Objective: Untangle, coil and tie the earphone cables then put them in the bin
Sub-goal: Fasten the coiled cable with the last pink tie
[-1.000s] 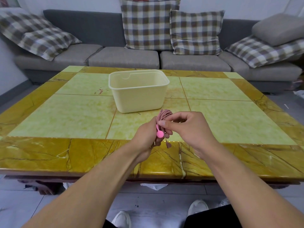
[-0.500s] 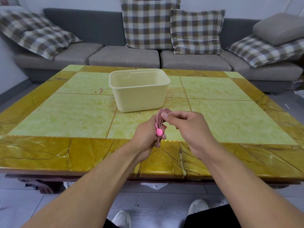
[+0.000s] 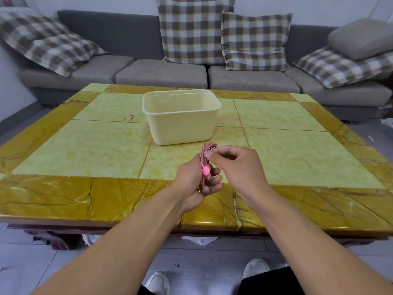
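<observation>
The pink earphone cable (image 3: 207, 152) is gathered into a bundle of loops, held upright above the near part of the table, just in front of the bin. A bright pink round piece (image 3: 205, 171) sits against the bundle's middle. The left hand (image 3: 194, 179) grips the lower part of the bundle, fingers curled round it. The right hand (image 3: 235, 167) pinches the strands near the top between thumb and fingertips.

The cream plastic bin (image 3: 181, 126) stands open on the table beyond the hands, apart from them. The table (image 3: 85, 145) has pale green marbled panels framed by a glossy amber border. Behind it runs a grey sofa (image 3: 159, 73) with checked cushions (image 3: 194, 28) and one plain grey cushion (image 3: 359, 38). Below, grey floor tiles and white shoes (image 3: 255, 268) show.
</observation>
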Motion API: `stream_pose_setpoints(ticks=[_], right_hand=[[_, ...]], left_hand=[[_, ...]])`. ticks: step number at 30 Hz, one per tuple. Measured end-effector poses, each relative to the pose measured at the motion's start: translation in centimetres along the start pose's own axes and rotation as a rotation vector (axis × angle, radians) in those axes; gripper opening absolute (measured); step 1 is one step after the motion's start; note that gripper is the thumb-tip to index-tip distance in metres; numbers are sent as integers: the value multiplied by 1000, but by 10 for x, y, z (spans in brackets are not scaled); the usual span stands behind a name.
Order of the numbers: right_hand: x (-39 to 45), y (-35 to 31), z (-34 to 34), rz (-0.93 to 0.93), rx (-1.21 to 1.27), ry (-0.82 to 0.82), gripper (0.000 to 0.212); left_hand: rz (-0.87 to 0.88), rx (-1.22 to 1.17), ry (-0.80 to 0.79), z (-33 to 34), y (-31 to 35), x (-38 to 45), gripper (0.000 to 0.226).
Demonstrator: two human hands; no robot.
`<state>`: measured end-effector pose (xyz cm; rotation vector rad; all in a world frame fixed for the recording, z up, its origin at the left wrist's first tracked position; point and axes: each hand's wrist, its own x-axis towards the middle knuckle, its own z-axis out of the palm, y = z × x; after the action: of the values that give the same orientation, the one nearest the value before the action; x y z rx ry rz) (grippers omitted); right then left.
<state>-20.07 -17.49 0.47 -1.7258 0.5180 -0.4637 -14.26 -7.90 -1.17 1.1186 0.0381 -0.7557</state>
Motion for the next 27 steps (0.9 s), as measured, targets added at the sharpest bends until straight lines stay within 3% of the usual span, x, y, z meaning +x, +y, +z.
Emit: stream_pose_setpoints(ticks=[7, 12, 19, 27], right_hand=[[6, 5, -4, -96, -203, -45, 10], [2, 2, -7, -99, -270, -162, 33], [3, -2, -13, -163, -352, -224, 15], [15, -5, -30, 270, 101, -495, 6]], left_hand=[[-3, 106, 73, -4, -1, 9, 45], [143, 187, 188, -6, -2, 13, 36], [237, 258, 238, -6, 2, 10, 38], [294, 327, 139, -3, 11, 2, 40]])
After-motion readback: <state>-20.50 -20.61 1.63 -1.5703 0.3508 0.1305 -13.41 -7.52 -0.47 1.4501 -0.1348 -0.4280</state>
